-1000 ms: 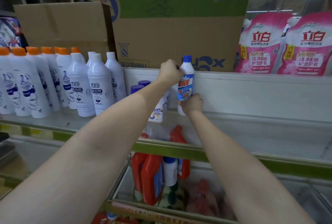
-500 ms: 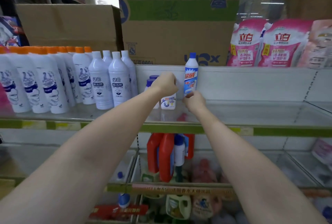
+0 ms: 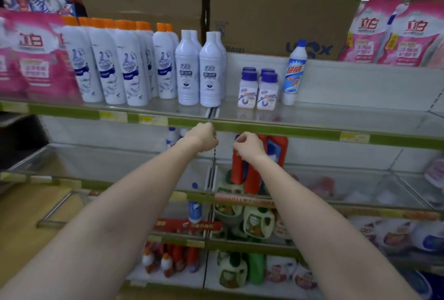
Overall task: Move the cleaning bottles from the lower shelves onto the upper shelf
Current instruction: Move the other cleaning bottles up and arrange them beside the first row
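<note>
Blue-capped bottle (image 3: 293,72) upright on the upper shelf (image 3: 312,129).
Beside it, four purple-capped jars (image 3: 258,89); left hand (image 3: 203,136) and right hand (image 3: 247,147) loosely curled, holding nothing.

both hands (image 3: 203,135) off blue-capped bottle (image 3: 293,72), lowered
</note>
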Demonstrator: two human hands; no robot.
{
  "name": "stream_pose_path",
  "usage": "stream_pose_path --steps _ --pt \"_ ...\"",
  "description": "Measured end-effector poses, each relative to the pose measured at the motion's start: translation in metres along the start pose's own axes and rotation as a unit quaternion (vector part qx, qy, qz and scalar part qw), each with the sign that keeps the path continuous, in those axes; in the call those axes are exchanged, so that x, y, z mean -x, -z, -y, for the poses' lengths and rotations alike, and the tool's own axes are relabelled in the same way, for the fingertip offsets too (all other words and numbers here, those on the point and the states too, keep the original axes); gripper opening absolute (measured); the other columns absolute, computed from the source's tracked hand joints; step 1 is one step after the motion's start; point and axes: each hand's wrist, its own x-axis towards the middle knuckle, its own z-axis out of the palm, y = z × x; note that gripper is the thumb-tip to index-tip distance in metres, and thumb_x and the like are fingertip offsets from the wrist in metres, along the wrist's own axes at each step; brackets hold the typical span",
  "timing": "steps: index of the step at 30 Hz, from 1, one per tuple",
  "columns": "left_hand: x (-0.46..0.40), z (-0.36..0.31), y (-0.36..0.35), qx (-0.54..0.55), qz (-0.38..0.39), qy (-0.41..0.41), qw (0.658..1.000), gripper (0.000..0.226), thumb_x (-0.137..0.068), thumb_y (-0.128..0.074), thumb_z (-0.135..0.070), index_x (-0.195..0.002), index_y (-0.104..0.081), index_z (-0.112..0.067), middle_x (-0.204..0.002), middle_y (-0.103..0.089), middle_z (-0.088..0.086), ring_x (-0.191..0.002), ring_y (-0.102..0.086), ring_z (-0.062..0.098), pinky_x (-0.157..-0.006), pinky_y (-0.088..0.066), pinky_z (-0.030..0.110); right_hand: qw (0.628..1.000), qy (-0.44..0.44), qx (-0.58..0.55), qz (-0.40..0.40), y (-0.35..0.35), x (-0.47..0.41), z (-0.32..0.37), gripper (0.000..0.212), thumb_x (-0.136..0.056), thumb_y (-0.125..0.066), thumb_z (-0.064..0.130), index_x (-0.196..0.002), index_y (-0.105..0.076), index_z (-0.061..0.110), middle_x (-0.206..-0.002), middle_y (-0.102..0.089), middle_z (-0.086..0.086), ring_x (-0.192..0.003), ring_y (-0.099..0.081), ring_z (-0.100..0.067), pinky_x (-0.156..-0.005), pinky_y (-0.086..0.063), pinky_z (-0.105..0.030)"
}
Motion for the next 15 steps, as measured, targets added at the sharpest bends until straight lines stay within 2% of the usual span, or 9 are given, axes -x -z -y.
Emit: stream_pose_path --steps 3,5,9,12,15 --pt "0.019 0.052 -0.019 0.008 0.010 0.039 0.999 0.029 -0.090 -0.063 -0.023 -0.064 -0.052 -0.015 -0.084 -0.063 0.015 -0.090 -0.065 0.035 -0.074 -0.053 0.038 0.999 0.003 0.004 0.038 -0.037 0.014 0.000 0.007 -0.091 -0.065 0.020 -0.095 -0.062 0.015 -0.101 -0.066 -0.005 -0.099 -0.064 -0.027 -0.086 -0.053 -0.039" --pt "0.031 0.082 -0.028 0.018 0.006 0.063 0.998 0.030 -0.090 -0.063 -0.022 -0.064 -0.049 -0.016 -0.082 -0.060 0.013 -0.090 -0.064 0.034 -0.071 -0.047 0.036 0.998 -0.005 0.007 0.059 -0.063 0.019 0.002 0.010 -0.092 -0.065 0.021 -0.098 -0.063 0.013 -0.102 -0.067 -0.007 -0.098 -0.064 -0.026 -0.082 -0.050 -0.035" --pt "0.053 0.132 -0.039 0.040 -0.016 0.106 0.993 0.028 -0.088 -0.058 -0.018 -0.064 -0.045 -0.016 -0.081 -0.061 0.017 -0.088 -0.063 0.038 -0.066 -0.040 0.033 0.996 -0.015 0.013 0.091 -0.114 0.025 0.005 0.007 -0.089 -0.066 0.019 -0.089 -0.060 0.017 -0.093 -0.067 -0.006 -0.090 -0.063 -0.025 -0.072 -0.045 -0.031" --pt "0.059 0.159 -0.043 0.061 -0.016 0.133 0.989 0.015 -0.089 -0.058 -0.017 -0.079 -0.061 -0.007 -0.084 -0.065 0.012 -0.087 -0.064 0.034 -0.069 -0.049 0.035 0.994 -0.018 0.016 0.106 -0.144 0.022 0.007 0.008 -0.090 -0.065 0.016 -0.089 -0.057 0.017 -0.089 -0.062 -0.002 -0.088 -0.059 -0.023 -0.074 -0.043 -0.031" --pt "0.049 0.183 -0.049 0.084 -0.028 0.146 0.985 0.017 -0.090 -0.058 -0.015 -0.091 -0.068 -0.002 -0.092 -0.070 0.015 -0.090 -0.065 0.033 -0.074 -0.052 0.035 0.993 -0.026 0.009 0.118 -0.172 0.011 0.004 0.007 -0.091 -0.064 0.014 -0.096 -0.060 0.015 -0.089 -0.062 0.000 -0.091 -0.061 -0.023 -0.079 -0.048 -0.033"
